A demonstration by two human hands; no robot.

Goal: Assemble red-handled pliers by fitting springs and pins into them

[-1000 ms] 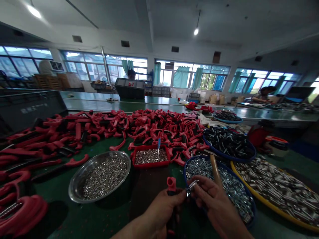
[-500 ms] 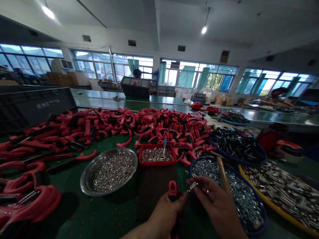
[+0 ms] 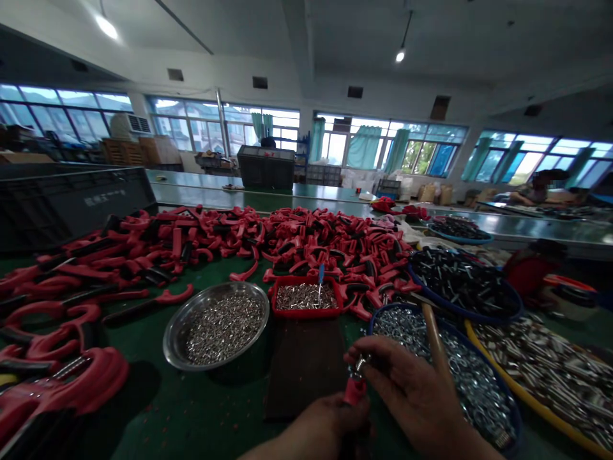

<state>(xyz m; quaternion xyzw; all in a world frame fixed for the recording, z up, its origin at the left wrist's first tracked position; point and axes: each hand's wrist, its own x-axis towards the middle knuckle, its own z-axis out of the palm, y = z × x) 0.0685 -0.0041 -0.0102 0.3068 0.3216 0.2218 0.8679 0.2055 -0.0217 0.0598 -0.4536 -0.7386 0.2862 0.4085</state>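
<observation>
Low in the centre, my left hand (image 3: 322,427) is closed around a red-and-black plastic handle (image 3: 354,391), whose red end points up. My right hand (image 3: 416,388) pinches a small ridged shiny metal piece (image 3: 362,364), a screw or spring, I cannot tell which. That piece sits right at the handle's red end; whether it has entered the hole there is hidden. Under and ahead of my hands lies a dark flat board (image 3: 304,367). A blue basket (image 3: 514,409) of silvery metal parts stands beside my right hand, with a wooden stick (image 3: 433,338) across it.
Left of the board is a steel bowl (image 3: 171,358) of small metal pins. A red tray (image 3: 306,314) holds similar pins and a blue-handled tool (image 3: 320,276). Red-and-black plastic parts (image 3: 287,239) are heaped behind. A yellow-rimmed basket (image 3: 531,393) of metal pieces stands at right.
My right hand has brought the metal piece leftward and down to the handle's end. The handle has shifted right and lower in my left hand. The view has turned slightly left.
</observation>
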